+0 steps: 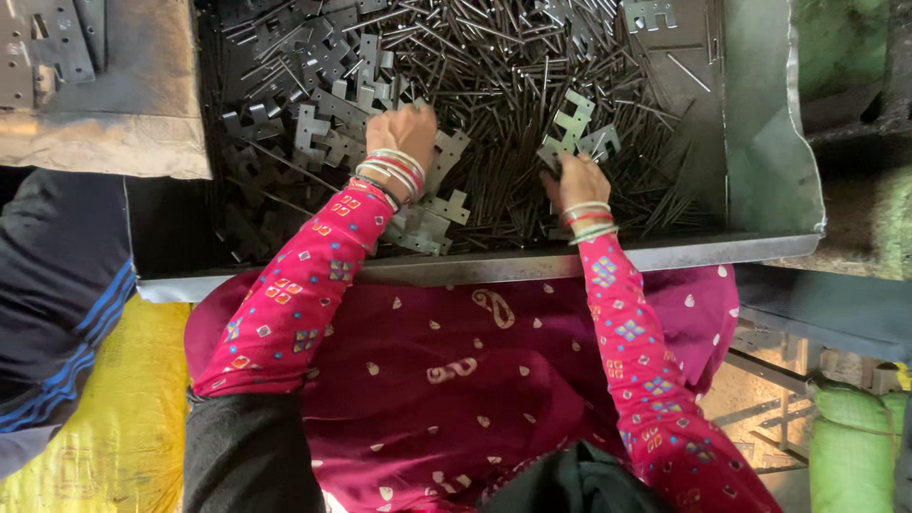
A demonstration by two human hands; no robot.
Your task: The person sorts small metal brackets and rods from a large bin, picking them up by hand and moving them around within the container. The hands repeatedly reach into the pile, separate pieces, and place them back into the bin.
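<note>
My left hand reaches into a large metal tray, its fingers curled down among flat grey metal brackets; whether it grips one is hidden. My right hand pinches a flat punched bracket held up over a heap of thin metal pins. Both wrists carry bangles, and both sleeves are pink with small patterns.
More flat brackets lie on a board at the top left. A person in a dark sleeve with blue stripes sits at my left over a yellow sack. A green sack stands at the lower right.
</note>
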